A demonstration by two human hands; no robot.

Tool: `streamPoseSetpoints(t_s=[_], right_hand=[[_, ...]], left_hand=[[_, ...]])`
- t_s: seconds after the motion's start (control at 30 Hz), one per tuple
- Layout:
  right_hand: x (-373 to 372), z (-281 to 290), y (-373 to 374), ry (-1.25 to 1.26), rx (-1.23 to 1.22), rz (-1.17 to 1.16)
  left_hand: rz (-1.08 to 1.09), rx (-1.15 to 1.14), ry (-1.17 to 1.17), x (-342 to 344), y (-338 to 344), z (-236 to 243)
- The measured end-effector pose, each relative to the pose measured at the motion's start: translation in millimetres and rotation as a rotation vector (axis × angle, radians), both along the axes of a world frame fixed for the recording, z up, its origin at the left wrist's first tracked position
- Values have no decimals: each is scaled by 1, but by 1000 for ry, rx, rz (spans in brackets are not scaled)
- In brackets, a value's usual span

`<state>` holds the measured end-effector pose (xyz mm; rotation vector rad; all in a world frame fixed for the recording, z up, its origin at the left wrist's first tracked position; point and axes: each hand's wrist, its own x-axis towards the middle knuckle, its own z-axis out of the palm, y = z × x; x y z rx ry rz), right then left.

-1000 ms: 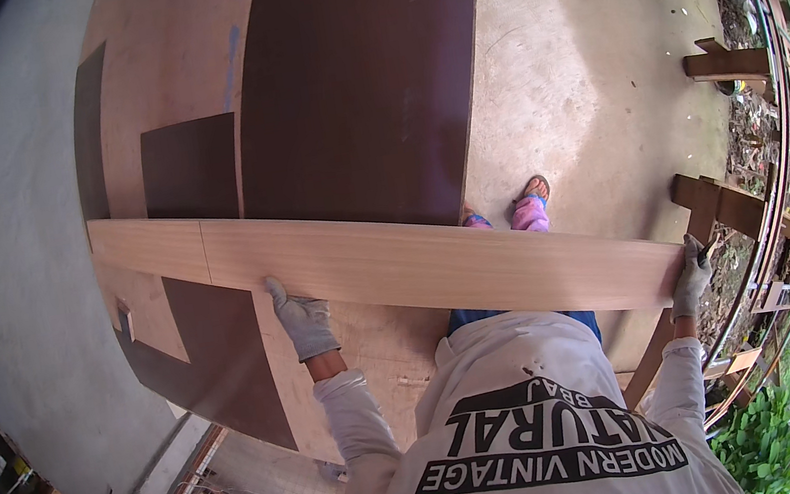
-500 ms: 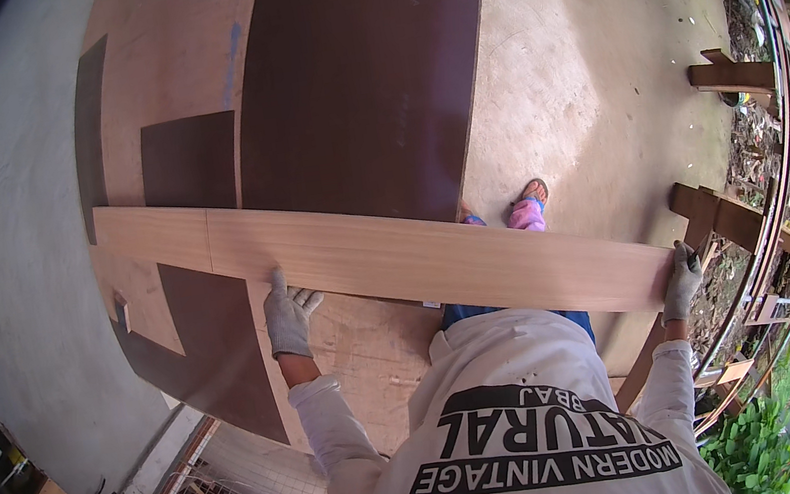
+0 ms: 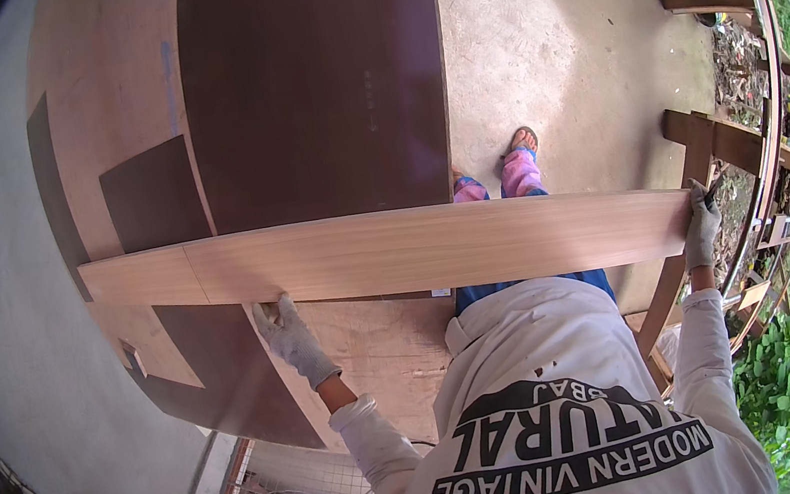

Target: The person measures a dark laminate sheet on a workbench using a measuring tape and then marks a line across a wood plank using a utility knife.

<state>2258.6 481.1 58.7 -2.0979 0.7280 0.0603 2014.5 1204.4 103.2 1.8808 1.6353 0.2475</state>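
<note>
Two gloved hands carry one long plank [image 3: 396, 252], held flat across mid-frame over the dark sheets [image 3: 312, 87]. The left hand [image 3: 292, 337] is cupped under its lower edge left of center, fingers together; the right hand [image 3: 702, 224] is wrapped round the right end. It's probably best kept level, and the posts [image 3: 703, 138] at right given room.

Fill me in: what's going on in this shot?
A person in white work gloves holds a long, pale wooden plank level in front of their body. The left hand grips its near edge toward the left, and the right hand holds its right end. Beneath lie large dark brown plywood sheets on a concrete floor. Sandalled feet show just past the plank.
</note>
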Motion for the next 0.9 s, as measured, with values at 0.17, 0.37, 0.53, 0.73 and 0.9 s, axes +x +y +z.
streamPoseSetpoints(t_s=[0.17,0.37,0.53,0.73,0.9], right_hand=[[-2,-3,-5,13,-12,-14],[1,10,11,31,-55,6],[0,16,19,41,-46,-17],[4,19,18,59,-75,-7],[4,15,15,14,-73,24]], left_hand=[[-36,33,-180,-10,5,-14],[51,7,-39,14,-8,9],[23,7,-119,-5,0,-7],[40,2,-132,-2,-1,-5],[29,3,-84,-5,2,-7]])
